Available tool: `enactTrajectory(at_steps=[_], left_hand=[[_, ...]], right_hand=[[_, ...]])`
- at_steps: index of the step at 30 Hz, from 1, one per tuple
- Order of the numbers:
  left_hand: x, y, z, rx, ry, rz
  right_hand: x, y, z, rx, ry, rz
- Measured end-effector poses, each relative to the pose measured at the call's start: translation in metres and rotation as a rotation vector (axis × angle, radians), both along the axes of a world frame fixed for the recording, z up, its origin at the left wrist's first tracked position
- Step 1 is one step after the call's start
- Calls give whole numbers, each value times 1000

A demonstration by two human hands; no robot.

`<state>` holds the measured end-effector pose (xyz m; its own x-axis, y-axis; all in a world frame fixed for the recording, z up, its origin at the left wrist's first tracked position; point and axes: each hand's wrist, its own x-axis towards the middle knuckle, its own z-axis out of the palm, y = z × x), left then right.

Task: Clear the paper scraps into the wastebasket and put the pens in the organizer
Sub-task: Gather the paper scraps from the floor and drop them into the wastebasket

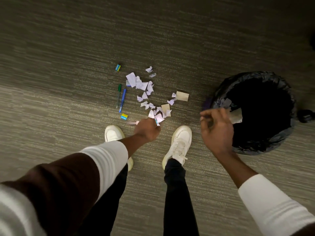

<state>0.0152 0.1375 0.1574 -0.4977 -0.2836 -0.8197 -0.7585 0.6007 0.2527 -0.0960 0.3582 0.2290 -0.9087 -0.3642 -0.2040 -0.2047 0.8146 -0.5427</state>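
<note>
looking straight down at a grey carpet floor point(68, 48). the left hand point(147, 130) is at centre frame, just above the white shoes point(180, 142), fingers closed around a bunch of white paper scraps at the near edge of the pile. the paper scraps point(144, 89) are scattered across the middle of the frame, mostly white crumpled bits plus a couple of tan pieces toward the right.

the right hand point(216, 128) is at the right, over the lower-left rim of the wastebasket point(221, 92), fingers loosely curled and partly open; a tan scrap point(237, 116) sits just past the fingertips inside the bin, can't tell if the fingers are touching it. the wastebasket has a black bag liner and takes up the right side of the frame.

left of the pile, a green pen point(118, 96) and a blue pen point(122, 100) lie side by side on the floor. two small blue-and-yellow blocks are near them, one above point(118, 67) and one below point(124, 116).
</note>
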Motion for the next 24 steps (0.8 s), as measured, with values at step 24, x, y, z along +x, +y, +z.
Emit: enactTrajectory(at_steps=[24], left_hand=[[58, -11, -207, -143, 187, -536]], right_hand=[[-7, -114, -266, 645, -314, 287]])
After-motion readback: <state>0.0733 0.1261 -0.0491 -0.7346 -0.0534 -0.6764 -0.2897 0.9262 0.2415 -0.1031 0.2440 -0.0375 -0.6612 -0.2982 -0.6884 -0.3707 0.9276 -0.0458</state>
